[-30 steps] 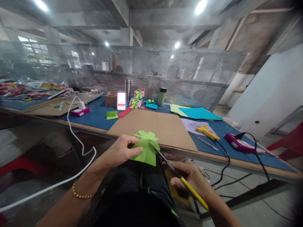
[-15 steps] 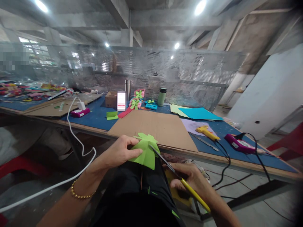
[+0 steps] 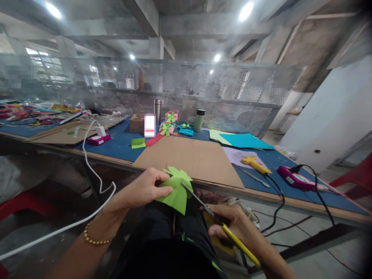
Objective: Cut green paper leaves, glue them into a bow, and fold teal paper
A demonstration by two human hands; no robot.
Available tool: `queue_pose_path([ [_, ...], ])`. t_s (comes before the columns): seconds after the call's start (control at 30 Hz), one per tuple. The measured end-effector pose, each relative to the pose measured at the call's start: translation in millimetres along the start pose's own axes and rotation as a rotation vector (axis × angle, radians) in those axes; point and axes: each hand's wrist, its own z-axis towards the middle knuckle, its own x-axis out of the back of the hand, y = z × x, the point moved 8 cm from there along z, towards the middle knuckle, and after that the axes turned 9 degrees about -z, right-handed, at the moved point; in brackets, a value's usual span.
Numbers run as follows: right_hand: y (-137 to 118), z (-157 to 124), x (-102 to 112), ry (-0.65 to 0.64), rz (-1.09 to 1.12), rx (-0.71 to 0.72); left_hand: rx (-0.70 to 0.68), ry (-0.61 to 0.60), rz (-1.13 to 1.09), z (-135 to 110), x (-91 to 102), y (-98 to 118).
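Left hand [image 3: 148, 188] pinches lime-green, petal-cut paper [image 3: 175, 193] over the black-clad lap [image 3: 161, 223], near the blue-topped wooden-edged bench [image 3: 123, 149] — right hand [image 3: 236, 220] grips yellow-handled metal scissors [image 3: 229, 233], tip at the paper.

A bright lime-green sheet of creased paper [image 3: 177, 193] is held up near the front edge of the blue counter [image 3: 120, 145], its lobed, petal-like rim towards 12 o'clock and a broad flap sloping down towards 6. Slim metal scissors with a long yellow handle [image 3: 238, 244] slant in from about 4 o'clock, blades pointing towards 10, tip at the paper's middle.
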Motion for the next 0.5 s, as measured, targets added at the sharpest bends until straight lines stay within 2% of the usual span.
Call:
queue_pose_path([
  [0.5, -6.1, 1.6, -5.3, -0.025, 0.123, -0.05, 0.031, -0.005, -0.001, -1.2, -1.3, -4.8],
])
